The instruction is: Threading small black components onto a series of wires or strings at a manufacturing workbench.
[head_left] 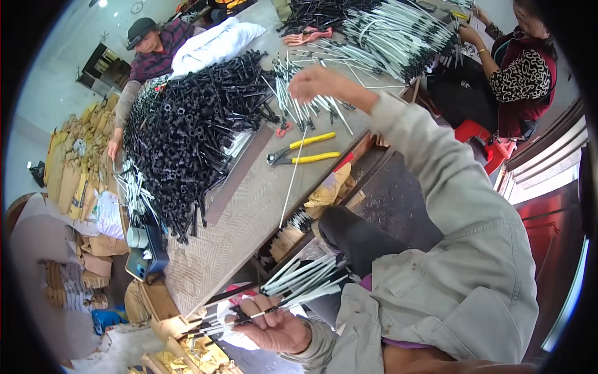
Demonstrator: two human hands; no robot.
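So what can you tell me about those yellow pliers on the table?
The pliers have two long yellow handles, plastic-coated by the look of them, and dark metal jaws. They lie flat on the woven-patterned table with handles spread apart, jaws pointing toward the pile of black plastic parts. A thin white rod runs right by the jaws; whether it touches them, I cannot tell. No hand touches the pliers; the right hand is raised over the white rods beyond them.

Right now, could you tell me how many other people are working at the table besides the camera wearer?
2. One person in a dark cap sits at the far left beside the black parts pile; another in a patterned sleeve sits at the far right by the white rods. Others may be out of view.
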